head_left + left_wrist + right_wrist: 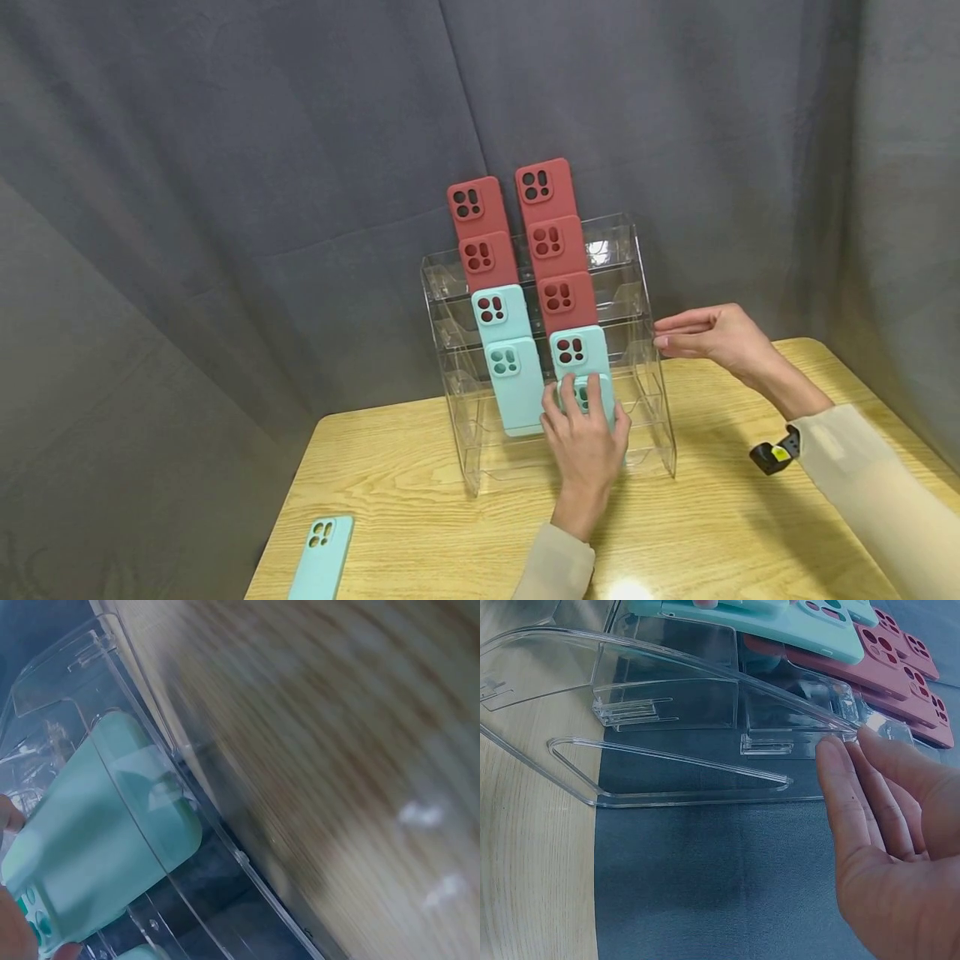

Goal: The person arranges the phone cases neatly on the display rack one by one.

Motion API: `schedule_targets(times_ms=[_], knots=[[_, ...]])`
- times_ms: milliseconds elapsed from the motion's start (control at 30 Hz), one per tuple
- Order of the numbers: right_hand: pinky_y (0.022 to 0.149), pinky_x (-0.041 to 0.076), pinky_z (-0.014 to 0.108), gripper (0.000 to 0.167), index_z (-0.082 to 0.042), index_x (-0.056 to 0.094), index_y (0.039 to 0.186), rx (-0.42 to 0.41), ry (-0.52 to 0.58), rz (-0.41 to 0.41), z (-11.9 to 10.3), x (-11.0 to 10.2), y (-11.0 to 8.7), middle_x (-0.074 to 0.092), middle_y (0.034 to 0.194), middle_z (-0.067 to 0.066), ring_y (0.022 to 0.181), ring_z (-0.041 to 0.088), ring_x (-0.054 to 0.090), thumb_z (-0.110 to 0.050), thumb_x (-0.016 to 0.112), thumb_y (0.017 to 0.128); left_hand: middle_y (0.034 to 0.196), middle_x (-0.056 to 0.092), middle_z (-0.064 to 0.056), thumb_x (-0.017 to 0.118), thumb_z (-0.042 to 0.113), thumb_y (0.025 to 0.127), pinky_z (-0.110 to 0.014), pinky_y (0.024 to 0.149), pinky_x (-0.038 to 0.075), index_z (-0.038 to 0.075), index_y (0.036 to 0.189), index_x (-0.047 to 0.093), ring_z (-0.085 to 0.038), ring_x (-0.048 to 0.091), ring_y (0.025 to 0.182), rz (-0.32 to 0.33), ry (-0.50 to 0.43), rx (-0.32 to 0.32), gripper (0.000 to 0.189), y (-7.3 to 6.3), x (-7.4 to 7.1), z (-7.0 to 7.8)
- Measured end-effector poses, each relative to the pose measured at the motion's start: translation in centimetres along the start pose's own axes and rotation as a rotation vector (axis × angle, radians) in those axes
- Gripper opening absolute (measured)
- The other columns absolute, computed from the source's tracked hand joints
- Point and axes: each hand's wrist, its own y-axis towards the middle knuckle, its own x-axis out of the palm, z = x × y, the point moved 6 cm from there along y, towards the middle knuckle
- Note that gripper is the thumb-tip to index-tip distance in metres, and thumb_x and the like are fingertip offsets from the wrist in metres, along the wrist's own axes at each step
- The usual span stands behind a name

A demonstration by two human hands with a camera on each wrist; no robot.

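A clear acrylic tiered stand [468, 408] stands on the table, holding two columns of phone cases. My left hand [585, 446] grips the lowest mint phone case [97, 832] of the right column, fingers over its camera end and thumb at its side. That case's lower end sits behind the stand's clear front lip in the left wrist view. My right hand [892, 825] pinches the edge of the stand's right side panel between thumb and fingers. Above the gripped case are another mint case [592, 343] and several red cases [573, 308].
The left column has red cases [491, 218] above mint cases [519, 396]. One more mint case [322, 562] lies on the wooden table [405, 533] at the front left. Grey curtain [300, 167] hangs behind and beside the table.
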Motion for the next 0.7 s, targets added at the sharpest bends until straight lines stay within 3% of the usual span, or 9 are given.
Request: schedule_targets(times_ms=[300, 500, 700], knots=[[0.090, 0.065, 0.022, 0.055, 0.003, 0.063, 0.141, 0.005, 0.009, -0.003, -0.05, 0.04, 0.05, 0.077, 0.125, 0.011, 0.101, 0.008, 0.079, -0.029, 0.077, 0.098, 0.133, 0.063, -0.010, 0.085, 0.047, 0.079, -0.038, 0.076, 0.055, 0.022, 0.130, 0.068, -0.034, 0.059, 0.118, -0.023, 0.005, -0.001, 0.059, -0.49, -0.12, 0.30], [0.087, 0.064, 0.018, 0.055, 0.005, 0.062, 0.141, -0.002, 0.042, -0.008, -0.12, 0.06, 0.02, 0.080, 0.118, 0.001, 0.099, 0.006, 0.079, -0.026, 0.077, 0.099, 0.134, 0.063, -0.009, 0.082, 0.049, 0.083, -0.038, 0.077, 0.054, 0.024, 0.132, 0.067, -0.033, 0.059, 0.120, -0.055, 0.017, -0.005, 0.057, -0.57, -0.10, 0.29], [0.091, 0.065, 0.023, 0.055, 0.005, 0.064, 0.139, -0.005, 0.020, -0.003, -0.24, 0.06, -0.07, 0.082, 0.110, -0.007, 0.101, 0.010, 0.079, -0.029, 0.078, 0.097, 0.137, 0.062, -0.012, 0.085, 0.051, 0.082, -0.039, 0.080, 0.057, 0.023, 0.134, 0.066, -0.033, 0.059, 0.122, -0.083, 0.003, -0.018, 0.062, -0.52, -0.27, 0.05]])
